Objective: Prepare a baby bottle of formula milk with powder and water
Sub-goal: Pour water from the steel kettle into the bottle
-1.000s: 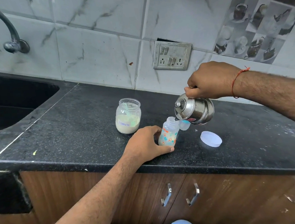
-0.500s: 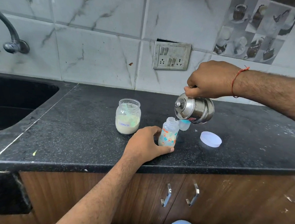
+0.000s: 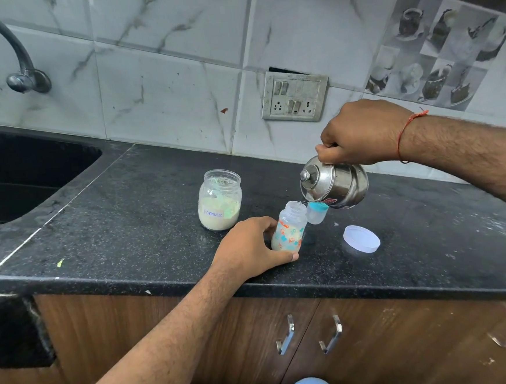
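A small patterned baby bottle (image 3: 288, 231) stands open on the black counter (image 3: 127, 226), whitish contents at its bottom. My left hand (image 3: 250, 246) grips its lower part from the left. My right hand (image 3: 359, 133) holds the handle of a steel kettle (image 3: 334, 182), tilted with its spout over the bottle's mouth; a thin stream of water shows at the spout. Behind the bottle sits its clear cap with a blue ring (image 3: 317, 212). An open glass jar labelled Formula (image 3: 219, 199), about half full of pale powder, stands to the left.
A white round lid (image 3: 361, 238) lies flat to the right of the bottle. A black sink (image 3: 17, 177) with a tap (image 3: 21, 70) is at the far left. A switch and socket plate (image 3: 294, 96) is on the tiled wall. Cabinet doors with handles (image 3: 308, 333) are below the counter edge.
Both hands, the kettle and the bottle keep nearly the same pose across the frames. The kettle stays tilted over the bottle's mouth.
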A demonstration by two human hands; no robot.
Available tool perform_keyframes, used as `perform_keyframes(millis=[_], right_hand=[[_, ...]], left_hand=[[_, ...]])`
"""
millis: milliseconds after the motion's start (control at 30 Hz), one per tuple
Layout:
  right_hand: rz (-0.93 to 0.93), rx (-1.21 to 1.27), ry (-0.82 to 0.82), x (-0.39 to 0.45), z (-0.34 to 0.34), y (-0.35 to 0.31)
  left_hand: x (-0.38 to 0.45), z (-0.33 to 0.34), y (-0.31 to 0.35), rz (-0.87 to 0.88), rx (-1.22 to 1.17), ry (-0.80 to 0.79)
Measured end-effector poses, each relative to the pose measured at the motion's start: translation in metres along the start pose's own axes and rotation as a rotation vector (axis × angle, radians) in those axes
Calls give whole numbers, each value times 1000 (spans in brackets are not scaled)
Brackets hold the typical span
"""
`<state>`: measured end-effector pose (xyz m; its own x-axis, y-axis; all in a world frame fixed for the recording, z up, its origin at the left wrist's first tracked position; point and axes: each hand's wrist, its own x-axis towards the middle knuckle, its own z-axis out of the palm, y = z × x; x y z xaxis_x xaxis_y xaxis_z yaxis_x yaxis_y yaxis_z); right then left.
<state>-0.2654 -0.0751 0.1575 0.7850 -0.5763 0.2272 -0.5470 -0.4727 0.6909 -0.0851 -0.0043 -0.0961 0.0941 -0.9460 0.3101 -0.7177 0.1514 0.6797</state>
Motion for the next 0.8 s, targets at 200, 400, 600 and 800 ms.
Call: perform_keyframes(millis=[200,400,600,800], right_hand=[[1,-13,-2,0,-2,1],[-1,-21,9,1,-5,1],[-8,-35,17,2,-7,1],[-19,-56,28,3,-8,1]], left_hand=[[0,-1,1,2,8,-7],[0,-1,2,-8,13,-13],[0,-1,2,-6,11,-12],[0,1,-1,0,10,6]])
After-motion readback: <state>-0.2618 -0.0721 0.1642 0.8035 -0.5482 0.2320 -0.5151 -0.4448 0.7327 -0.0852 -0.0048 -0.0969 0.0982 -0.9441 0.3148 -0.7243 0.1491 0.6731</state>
